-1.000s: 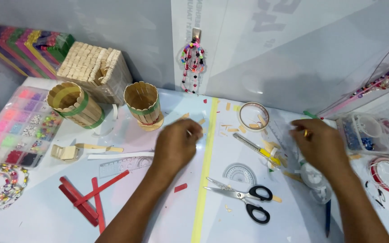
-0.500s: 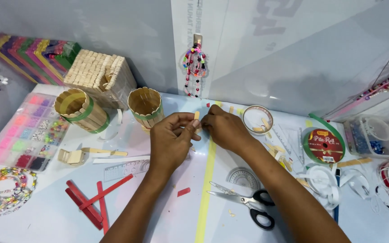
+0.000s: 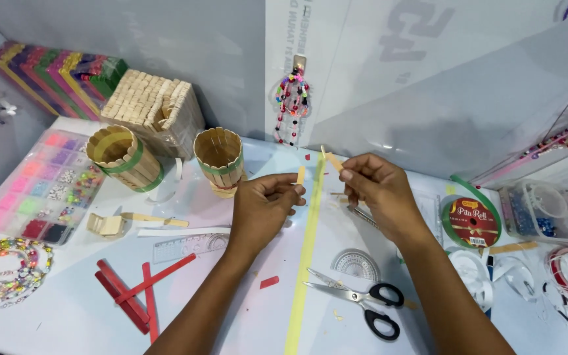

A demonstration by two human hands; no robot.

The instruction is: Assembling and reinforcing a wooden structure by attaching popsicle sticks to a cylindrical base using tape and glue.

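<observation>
My left hand pinches a small pale wooden stick piece over the white table. My right hand holds another short wooden stick piece, raised a little above and to the right of the first. The two hands sit close together, just apart, over a long yellow-green strip that runs down the table. A stick-built cup with a green band stands just left of my left hand.
Scissors and a clear protractor lie near the front. Red sticks lie at front left, a bead box at far left. A second stick cup, a stick box and a ribbon roll stand around.
My right hand came in from the right side to meet my left hand, then the two drew slightly apart, each holding a stick piece.
</observation>
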